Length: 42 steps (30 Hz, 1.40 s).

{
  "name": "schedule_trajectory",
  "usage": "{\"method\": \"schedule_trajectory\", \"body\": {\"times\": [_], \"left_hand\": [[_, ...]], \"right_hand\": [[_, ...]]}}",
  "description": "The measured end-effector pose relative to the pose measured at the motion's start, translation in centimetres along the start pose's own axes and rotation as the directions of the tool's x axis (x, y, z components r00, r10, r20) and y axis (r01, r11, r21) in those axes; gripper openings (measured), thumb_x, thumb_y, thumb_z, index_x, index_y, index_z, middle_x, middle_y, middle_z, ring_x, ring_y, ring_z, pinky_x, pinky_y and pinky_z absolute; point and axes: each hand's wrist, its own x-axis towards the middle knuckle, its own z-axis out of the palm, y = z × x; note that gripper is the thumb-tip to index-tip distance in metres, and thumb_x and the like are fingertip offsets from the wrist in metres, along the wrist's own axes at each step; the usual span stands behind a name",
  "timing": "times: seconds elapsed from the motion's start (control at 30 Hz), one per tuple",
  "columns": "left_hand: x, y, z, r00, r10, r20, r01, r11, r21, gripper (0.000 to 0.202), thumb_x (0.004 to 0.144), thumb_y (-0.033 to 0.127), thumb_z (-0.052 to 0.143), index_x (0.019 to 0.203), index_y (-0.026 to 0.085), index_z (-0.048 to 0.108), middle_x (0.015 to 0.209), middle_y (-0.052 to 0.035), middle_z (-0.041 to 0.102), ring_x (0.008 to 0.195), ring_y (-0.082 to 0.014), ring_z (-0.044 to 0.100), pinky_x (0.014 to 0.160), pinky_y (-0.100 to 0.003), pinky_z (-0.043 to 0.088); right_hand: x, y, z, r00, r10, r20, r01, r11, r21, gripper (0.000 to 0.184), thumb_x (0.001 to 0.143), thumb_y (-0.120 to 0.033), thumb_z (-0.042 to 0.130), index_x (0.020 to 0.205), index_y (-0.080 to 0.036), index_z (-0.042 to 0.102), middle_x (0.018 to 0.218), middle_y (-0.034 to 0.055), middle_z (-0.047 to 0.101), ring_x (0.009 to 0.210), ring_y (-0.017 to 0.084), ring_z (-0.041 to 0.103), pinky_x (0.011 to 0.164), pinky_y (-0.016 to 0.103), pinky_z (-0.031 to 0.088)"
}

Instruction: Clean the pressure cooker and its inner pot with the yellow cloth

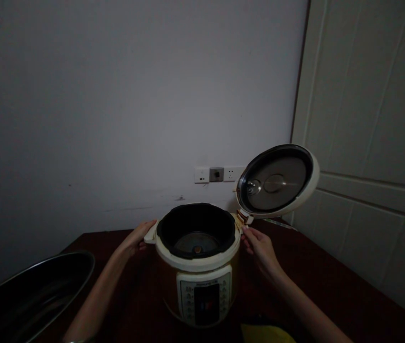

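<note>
An electric pressure cooker (206, 264) stands upright in front of me, cream and brown with a control panel on its front. Its lid (277, 181) is hinged open at the right, tilted up with its metal underside showing. Inside the dark well, a round plate with a small brownish knob (197, 249) lies at the bottom. My left hand (141, 238) is closed on the cream side handle (150, 235) at the left, its fingers partly hidden underneath. On the opposite side my right hand (259, 245) is closed at the handle below the lid hinge (244, 216).
A large dark pan or basin (38, 290) with a shiny rim lies at the lower left. Something yellow (267, 333) shows at the bottom edge. The dark red table (317, 267) meets a wall with sockets (217, 174) behind; a pale panelled door (370, 143) stands at right.
</note>
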Motion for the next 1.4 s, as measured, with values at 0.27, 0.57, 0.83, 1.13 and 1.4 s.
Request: {"method": "schedule_trajectory", "body": {"times": [0.27, 0.57, 0.83, 1.13, 1.4], "left_hand": [[-0.1, -0.2, 0.4, 0.995, 0.031, -0.099, -0.033, 0.999, -0.02, 0.04, 0.067, 0.056, 0.059, 0.063, 0.016, 0.057, 0.041, 0.0063, 0.044, 0.031, -0.0048, 0.032, 0.032, -0.017, 0.017], [-0.4, 0.0, 1.2, 0.978, -0.023, -0.206, -0.017, 0.982, -0.188, 0.037, 0.059, 0.05, 0.066, 0.067, 0.015, 0.061, 0.048, 0.004, 0.051, 0.039, -0.0078, 0.041, 0.039, -0.019, 0.024], [-1.1, 0.5, 1.5, 0.981, 0.02, -0.195, -0.05, 0.987, -0.152, 0.033, 0.064, 0.048, 0.064, 0.065, 0.016, 0.062, 0.05, 0.0022, 0.054, 0.042, -0.0086, 0.043, 0.04, -0.02, 0.025], [-2.1, 1.5, 2.2, 0.976, 0.029, -0.215, -0.069, 0.981, -0.179, 0.029, 0.065, 0.045, 0.062, 0.06, 0.017, 0.059, 0.046, 0.0037, 0.047, 0.039, -0.007, 0.036, 0.039, -0.019, 0.021], [-2.0, 0.4, 1.8, 0.977, 0.059, -0.205, -0.094, 0.982, -0.165, 0.034, 0.06, 0.049, 0.064, 0.06, 0.016, 0.058, 0.046, 0.0039, 0.046, 0.038, -0.0063, 0.035, 0.038, -0.019, 0.021]], "right_hand": [[0.1, 0.2, 0.3, 0.999, 0.026, -0.026, -0.024, 0.997, 0.068, 0.048, 0.052, -0.052, 0.082, 0.07, -0.011, 0.063, 0.055, -0.0039, 0.049, 0.047, 0.003, 0.037, 0.038, 0.013, 0.023], [0.5, 0.5, 0.4, 0.999, -0.023, -0.036, 0.024, 0.999, 0.047, 0.044, 0.057, -0.05, 0.08, 0.061, -0.013, 0.058, 0.05, -0.0056, 0.042, 0.045, 0.004, 0.032, 0.038, 0.016, 0.017], [0.4, 0.4, 0.5, 0.997, -0.041, -0.058, 0.046, 0.995, 0.083, 0.045, 0.055, -0.051, 0.081, 0.057, -0.013, 0.056, 0.049, -0.0062, 0.039, 0.045, 0.003, 0.029, 0.039, 0.017, 0.017], [0.5, -0.2, 0.5, 0.994, -0.065, -0.09, 0.07, 0.997, 0.045, 0.044, 0.052, -0.05, 0.081, 0.052, -0.015, 0.055, 0.047, -0.0055, 0.037, 0.044, 0.005, 0.027, 0.038, 0.02, 0.016], [0.8, 0.0, 0.5, 0.994, -0.078, -0.075, 0.081, 0.996, 0.033, 0.041, 0.057, -0.048, 0.079, 0.051, -0.014, 0.055, 0.047, -0.0049, 0.039, 0.044, 0.005, 0.03, 0.039, 0.02, 0.017]]}}
